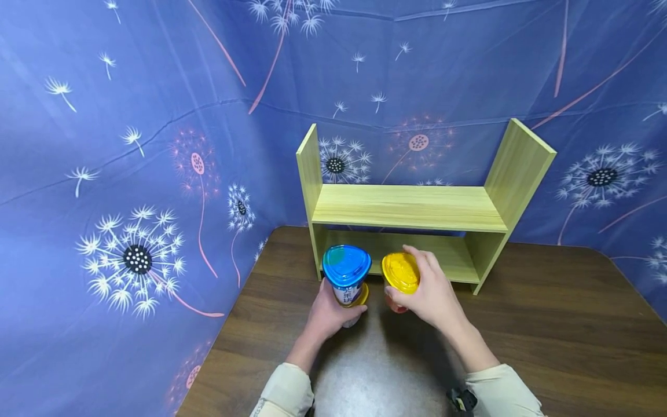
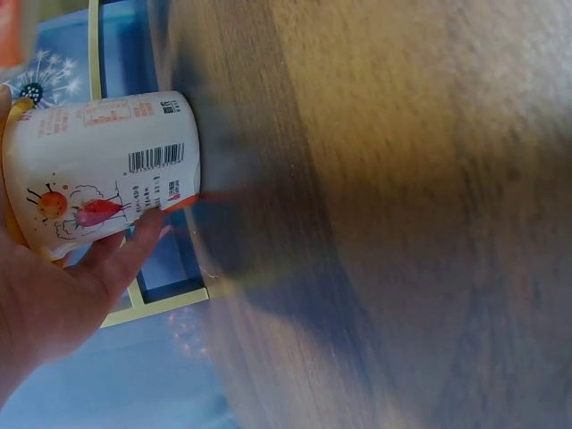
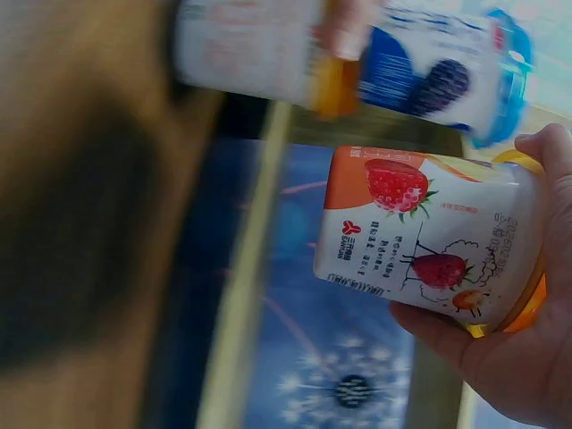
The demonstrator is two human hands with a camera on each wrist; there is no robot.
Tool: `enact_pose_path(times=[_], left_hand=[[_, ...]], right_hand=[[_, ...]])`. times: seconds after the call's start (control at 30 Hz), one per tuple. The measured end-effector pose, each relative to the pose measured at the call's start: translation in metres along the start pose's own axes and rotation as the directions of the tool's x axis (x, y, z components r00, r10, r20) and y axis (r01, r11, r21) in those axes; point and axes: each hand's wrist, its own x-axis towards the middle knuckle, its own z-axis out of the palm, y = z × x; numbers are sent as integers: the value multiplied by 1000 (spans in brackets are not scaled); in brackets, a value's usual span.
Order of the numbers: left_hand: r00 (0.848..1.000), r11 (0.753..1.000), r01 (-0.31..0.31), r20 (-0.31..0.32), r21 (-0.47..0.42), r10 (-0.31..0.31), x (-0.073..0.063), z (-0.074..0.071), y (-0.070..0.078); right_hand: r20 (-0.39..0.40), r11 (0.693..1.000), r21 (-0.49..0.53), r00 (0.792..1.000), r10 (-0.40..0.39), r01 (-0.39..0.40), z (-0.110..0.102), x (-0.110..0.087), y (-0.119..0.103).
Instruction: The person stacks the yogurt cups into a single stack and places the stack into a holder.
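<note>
My left hand (image 1: 327, 314) grips a white yogurt cup (image 2: 98, 165) with a barcode, fruit drawings and a yellow-orange lid. On top of it stands a second cup with a blue lid (image 1: 347, 265); blackberry artwork on this upper cup (image 3: 429, 76) shows in the right wrist view. Just to the right, my right hand (image 1: 435, 295) holds another yogurt cup (image 3: 420, 237) by its yellow lid (image 1: 401, 271), thumb and fingers on opposite sides. Strawberries are printed on its wall. Whether the lower left cup touches the table cannot be told.
A pale wooden two-tier shelf (image 1: 409, 207) stands behind the cups, at the back of the brown wooden table (image 1: 552, 330). Its upright side panels rise at both ends. Blue cloth (image 1: 292, 69) with dandelion prints hangs behind and to the left.
</note>
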Motion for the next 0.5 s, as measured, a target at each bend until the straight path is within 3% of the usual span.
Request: enact_pose_path(times=[0.27, 0.5], left_hand=[[1000, 1000, 14, 5, 8, -14, 0, -1, 2], [1000, 1000, 11, 2, 7, -11, 2, -2, 2]], right_hand=[[-88, 999, 10, 995, -51, 52, -31, 25, -29], [-164, 993, 13, 980, -115, 119, -45, 44, -55]])
